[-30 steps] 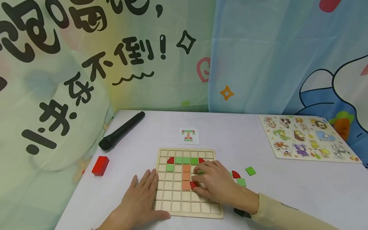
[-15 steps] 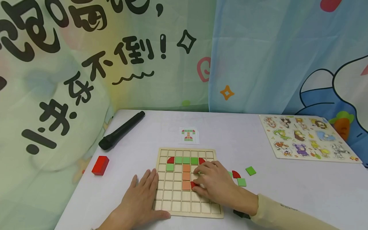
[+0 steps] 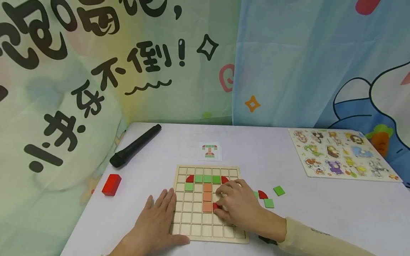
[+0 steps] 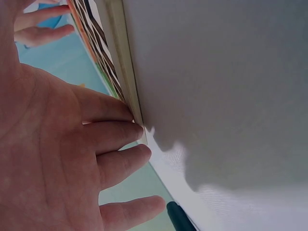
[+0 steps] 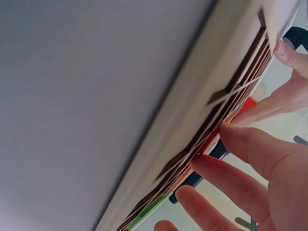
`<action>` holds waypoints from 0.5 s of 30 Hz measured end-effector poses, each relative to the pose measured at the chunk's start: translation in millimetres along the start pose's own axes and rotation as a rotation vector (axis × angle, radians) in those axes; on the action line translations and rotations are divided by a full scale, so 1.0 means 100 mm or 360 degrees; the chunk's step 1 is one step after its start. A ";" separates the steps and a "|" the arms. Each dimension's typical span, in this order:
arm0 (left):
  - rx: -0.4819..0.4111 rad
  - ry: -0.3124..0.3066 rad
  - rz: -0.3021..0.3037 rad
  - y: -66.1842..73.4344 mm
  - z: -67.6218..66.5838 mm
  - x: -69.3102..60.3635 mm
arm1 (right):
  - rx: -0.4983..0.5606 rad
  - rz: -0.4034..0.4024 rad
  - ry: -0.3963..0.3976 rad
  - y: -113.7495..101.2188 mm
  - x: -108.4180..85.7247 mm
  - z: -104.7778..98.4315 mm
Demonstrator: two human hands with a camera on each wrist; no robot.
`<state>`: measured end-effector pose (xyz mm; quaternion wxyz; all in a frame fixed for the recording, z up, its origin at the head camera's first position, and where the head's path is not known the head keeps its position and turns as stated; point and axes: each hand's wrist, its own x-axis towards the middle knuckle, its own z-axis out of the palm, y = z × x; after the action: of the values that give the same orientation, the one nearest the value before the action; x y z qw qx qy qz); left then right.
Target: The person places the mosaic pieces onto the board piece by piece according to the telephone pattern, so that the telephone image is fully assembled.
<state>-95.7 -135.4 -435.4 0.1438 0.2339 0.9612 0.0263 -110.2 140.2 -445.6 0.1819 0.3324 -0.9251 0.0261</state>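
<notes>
A wooden grid board (image 3: 196, 229) lies on the table, holding red quarter-circle, green square and orange square tiles. My left hand (image 3: 157, 220) rests against its left edge, fingers straight and thumb at the front corner. Over the right half of the board, my right hand (image 3: 240, 206) pinches a red quarter-circle tile (image 3: 216, 206) between thumb and index finger. That tile sits beside the lowest orange tile (image 3: 207, 207), partly covered by the fingers. In the right wrist view, thumb and index finger touch the red tile (image 5: 210, 141) at the grid. Some right-hand cells are hidden.
Behind the board lies a small pattern card (image 3: 210, 151). Loose tiles, including a green square (image 3: 279, 191), lie to the right. A black microphone (image 3: 134, 146) and a red block (image 3: 111, 185) are at left; an animal picture board (image 3: 342, 153) is at back right.
The red tile under my right fingers has shifted very slightly to the right. My right hand has barely moved, and my left hand stays at the board's edge.
</notes>
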 end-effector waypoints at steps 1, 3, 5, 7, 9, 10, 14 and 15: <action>0.0006 0.0002 0.0003 0.00 0.00 0.00 | 0.0000 -0.0001 0.0000 0.00 0.00 0.00; 0.0010 0.0004 0.0007 0.00 -0.01 0.00 | 0.0016 0.0012 -0.0022 0.01 -0.01 -0.02; 0.0022 0.0008 0.0012 0.00 -0.01 -0.01 | 0.0060 0.0058 -0.0062 0.02 -0.01 -0.04; 0.0033 0.0014 0.0018 0.00 -0.01 -0.01 | 0.0093 0.0119 -0.0110 0.05 -0.01 -0.07; 0.0030 0.0014 0.0020 0.00 -0.01 -0.01 | 0.0114 0.0188 -0.0149 0.10 -0.02 -0.11; 0.0032 0.0014 0.0021 0.00 -0.02 -0.01 | 0.0117 0.0218 -0.0159 0.12 -0.02 -0.13; 0.0031 -0.0003 0.0015 0.00 -0.01 0.00 | 0.0086 0.0304 -0.0148 0.27 -0.05 -0.22; 0.0029 -0.0008 0.0012 0.00 -0.01 0.00 | 0.0078 0.0322 -0.0143 0.31 -0.07 -0.24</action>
<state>-96.2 -134.9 -434.4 0.1439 0.2388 0.9602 0.0174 -117.0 172.7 -423.8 0.1286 0.2425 -0.9602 0.0522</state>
